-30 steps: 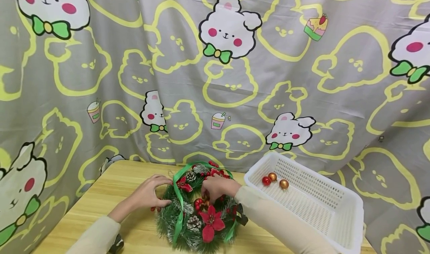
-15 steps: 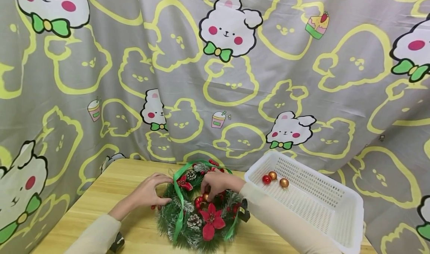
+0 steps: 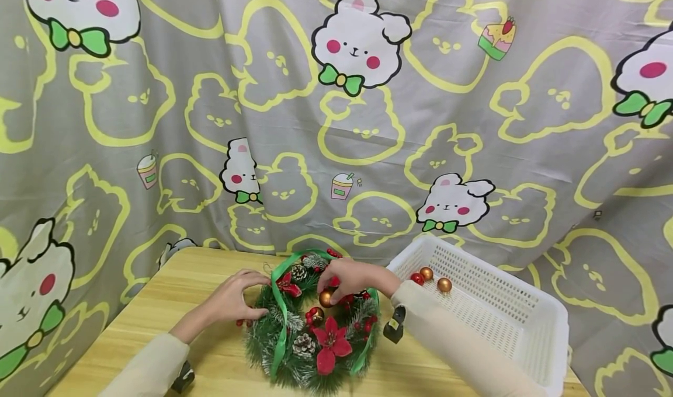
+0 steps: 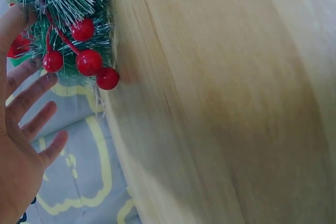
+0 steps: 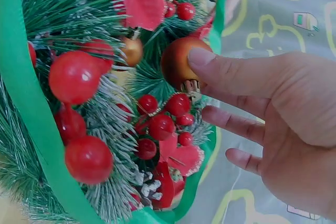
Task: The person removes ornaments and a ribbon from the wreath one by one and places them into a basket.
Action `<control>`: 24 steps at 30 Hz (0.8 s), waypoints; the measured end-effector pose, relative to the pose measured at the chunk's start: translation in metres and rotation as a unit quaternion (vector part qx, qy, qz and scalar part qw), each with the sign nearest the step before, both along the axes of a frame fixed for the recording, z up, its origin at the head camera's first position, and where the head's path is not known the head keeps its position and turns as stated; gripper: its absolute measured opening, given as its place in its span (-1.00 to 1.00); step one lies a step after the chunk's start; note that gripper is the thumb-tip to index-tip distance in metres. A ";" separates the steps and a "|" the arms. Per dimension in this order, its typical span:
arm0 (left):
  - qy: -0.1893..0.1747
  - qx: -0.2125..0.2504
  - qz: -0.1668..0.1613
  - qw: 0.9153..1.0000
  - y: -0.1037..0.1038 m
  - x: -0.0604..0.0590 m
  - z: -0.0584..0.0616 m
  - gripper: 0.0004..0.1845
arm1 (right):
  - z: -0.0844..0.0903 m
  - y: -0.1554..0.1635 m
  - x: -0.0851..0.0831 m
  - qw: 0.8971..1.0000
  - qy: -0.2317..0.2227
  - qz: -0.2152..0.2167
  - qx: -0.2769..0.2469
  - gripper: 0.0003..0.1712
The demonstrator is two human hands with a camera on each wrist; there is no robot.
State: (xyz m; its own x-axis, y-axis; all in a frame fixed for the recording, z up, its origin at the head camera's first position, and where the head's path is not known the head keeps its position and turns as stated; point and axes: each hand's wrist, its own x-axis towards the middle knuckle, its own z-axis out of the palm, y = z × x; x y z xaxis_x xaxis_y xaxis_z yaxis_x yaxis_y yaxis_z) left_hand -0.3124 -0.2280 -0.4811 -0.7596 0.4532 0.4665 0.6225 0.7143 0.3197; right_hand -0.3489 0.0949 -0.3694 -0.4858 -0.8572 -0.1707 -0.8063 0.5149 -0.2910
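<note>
Holding a gold ball [image 3: 326,297] over the middle of the wreath [image 3: 314,321], right hand [image 3: 351,278] pinches it with its fingertips. Left hand [image 3: 233,299] rests on the wreath's left edge, fingers fairly straight, touching the needles. Wreath lies flat on the tabletop [image 3: 210,303], near centre, with a green ribbon [image 3: 281,321], red flower [image 3: 331,343] and pinecone [image 3: 304,347]. White basket [image 3: 505,321] sits to the right, holding one red and two gold balls at its far end. Patterned cloth [image 3: 368,122] hangs behind.

Left wrist view: left hand [image 4: 23,135] open, fingers spread and relaxed, thumb by the wreath [image 4: 63,3] needles; red berries [image 4: 86,59] hang at the tabletop [image 4: 220,103] edge.

Right wrist view: right hand [image 5: 278,124] has a fingertip on the gold ball [image 5: 181,61], which sits against the wreath [image 5: 94,103] next to red berries [image 5: 163,121]; the other fingers are loosely curled, and the thumb is hidden. Green ribbon [image 5: 31,114] runs down the left.
</note>
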 end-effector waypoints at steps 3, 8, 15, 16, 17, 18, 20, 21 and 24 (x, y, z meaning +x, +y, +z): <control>-0.002 -0.001 -0.001 1.000 0.000 0.000 0.000 -0.39 | 0.002 0.003 -0.001 1.000 -0.003 0.002 -0.005 -0.67; -0.003 -0.001 -0.001 1.000 -0.001 0.000 0.000 -0.39 | 0.002 0.008 -0.001 1.000 -0.002 0.004 -0.018 -0.65; -0.011 0.002 0.000 1.000 -0.001 0.001 0.000 -0.40 | 0.001 0.015 0.001 0.999 0.014 -0.002 -0.037 -0.64; -0.012 0.003 0.000 1.000 -0.001 0.001 0.000 -0.39 | 0.001 0.017 0.001 0.999 0.012 -0.007 -0.040 -0.64; -0.012 0.002 0.000 1.000 -0.001 0.001 0.000 -0.39 | 0.001 0.019 0.001 0.999 0.010 -0.012 -0.042 -0.64; -0.012 0.003 -0.001 1.000 -0.001 0.001 0.000 -0.39 | 0.001 0.020 0.000 0.999 0.009 -0.015 -0.044 -0.64; -0.012 0.003 -0.001 1.000 -0.001 0.001 -0.001 -0.39 | 0.001 0.023 0.000 0.999 0.004 -0.018 -0.050 -0.63; -0.012 0.003 -0.001 1.000 -0.001 0.001 -0.001 -0.39 | 0.001 0.025 -0.001 0.998 0.000 -0.017 -0.055 -0.62; -0.010 0.002 -0.001 1.000 -0.001 0.000 -0.002 -0.39 | 0.001 0.030 -0.002 0.998 0.001 -0.006 -0.070 -0.61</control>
